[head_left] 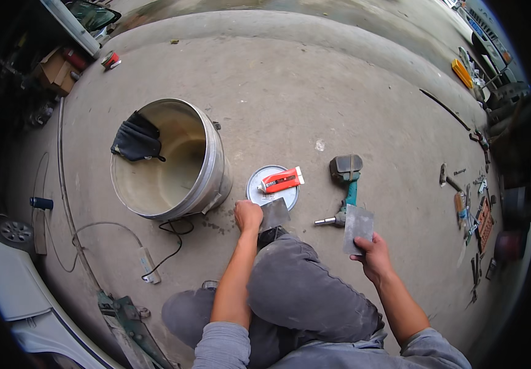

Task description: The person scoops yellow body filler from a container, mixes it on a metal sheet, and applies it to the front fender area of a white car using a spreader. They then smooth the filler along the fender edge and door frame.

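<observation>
My left hand (247,215) is closed at the edge of a grey metal plate (275,210), just in front of a round lid (257,184) with a red-and-white tube (281,179) lying on it. My right hand (371,253) grips a second thin grey metal plate (359,221), thumb on its face. Behind that plate a green cordless power tool (351,190) lies on the concrete floor. A large metal bucket (213,163) stands left of the lid, with a dark cloth (136,138) draped over its rim. My bent knees are beneath my forearms.
Scattered hand tools (483,221) lie along the right. A long pole (62,172), cables and a white power strip (148,265) are on the left, near a white car (13,289). A cardboard box (56,72) sits at the back left. A vehicle is at the far right.
</observation>
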{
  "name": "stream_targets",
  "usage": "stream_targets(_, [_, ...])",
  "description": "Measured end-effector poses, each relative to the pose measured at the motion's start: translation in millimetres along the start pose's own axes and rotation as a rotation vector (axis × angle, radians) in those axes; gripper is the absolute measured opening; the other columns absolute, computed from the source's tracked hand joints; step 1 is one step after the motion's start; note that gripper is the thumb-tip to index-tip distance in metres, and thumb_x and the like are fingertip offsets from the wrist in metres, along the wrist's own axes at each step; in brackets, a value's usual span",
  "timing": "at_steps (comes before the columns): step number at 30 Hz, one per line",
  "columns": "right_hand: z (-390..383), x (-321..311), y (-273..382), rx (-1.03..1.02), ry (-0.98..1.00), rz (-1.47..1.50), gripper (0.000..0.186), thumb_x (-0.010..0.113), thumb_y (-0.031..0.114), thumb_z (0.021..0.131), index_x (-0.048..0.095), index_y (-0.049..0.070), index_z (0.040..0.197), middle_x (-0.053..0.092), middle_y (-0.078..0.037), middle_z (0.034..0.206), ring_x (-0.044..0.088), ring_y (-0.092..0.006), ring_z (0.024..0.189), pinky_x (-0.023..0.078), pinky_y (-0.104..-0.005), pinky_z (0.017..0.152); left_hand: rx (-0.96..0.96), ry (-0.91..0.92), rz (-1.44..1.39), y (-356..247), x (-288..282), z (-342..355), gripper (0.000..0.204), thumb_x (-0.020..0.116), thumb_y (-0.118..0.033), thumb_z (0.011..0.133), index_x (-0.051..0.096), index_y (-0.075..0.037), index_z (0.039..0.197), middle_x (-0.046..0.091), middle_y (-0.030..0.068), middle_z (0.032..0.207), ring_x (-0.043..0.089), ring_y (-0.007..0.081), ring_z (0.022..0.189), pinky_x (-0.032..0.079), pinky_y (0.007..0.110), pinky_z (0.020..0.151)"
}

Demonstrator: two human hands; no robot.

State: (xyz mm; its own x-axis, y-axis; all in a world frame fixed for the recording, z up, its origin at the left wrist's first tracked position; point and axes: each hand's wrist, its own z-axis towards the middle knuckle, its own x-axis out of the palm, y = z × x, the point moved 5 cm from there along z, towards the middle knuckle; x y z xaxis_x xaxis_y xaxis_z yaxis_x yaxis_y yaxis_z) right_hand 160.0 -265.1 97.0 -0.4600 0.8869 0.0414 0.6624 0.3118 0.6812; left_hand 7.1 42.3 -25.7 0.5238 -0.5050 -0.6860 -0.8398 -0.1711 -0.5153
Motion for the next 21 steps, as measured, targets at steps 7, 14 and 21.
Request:
stream_targets(7, [-0.3,4.3,0.3,-0.006,0.009,0.003,0.025,0.057,0.007,0.084,0.053,0.003,0.108,0.062,-0.005,0.09,0.062,-0.015,0.074,0.053,-0.028,0.054,0.069,-0.084,-0.03,-7.3,-7.3,4.0,0.03,0.046,-0.013,0.083,0.059,0.004,0.104,0.059,0.0265,0.108,0.056,0.0385,0.104,0.044,0.045,0.088])
stream_targets(14, [4.6,-3.8,2.0,-0.034,-0.03,-0.011,0.024,0.057,0.007,0.084,0.053,0.003,0.107,0.062,-0.006,0.09,0.062,-0.0147,0.072,0.052,-0.0285,0.054,0.307,-0.116,0.089,-24.6,-14.5,29.5,0.029,0.053,-0.018,0.083,0.062,-0.003,0.106,0.058,0.0209,0.109,0.055,0.0348,0.103,0.044,0.042,0.087])
stream_targets(21, [85.3,56.9,8.9,-0.248,0.087,-0.093,0.02,0.058,0.008,0.084,0.055,0.002,0.103,0.064,-0.005,0.088,0.061,-0.0132,0.068,0.051,-0.0273,0.054,0.343,-0.182,0.011,-28.8,-13.4,42.6,0.022,0.058,-0.02,0.08,0.067,-0.004,0.093,0.065,0.0183,0.092,0.061,0.0335,0.09,0.048,0.041,0.08])
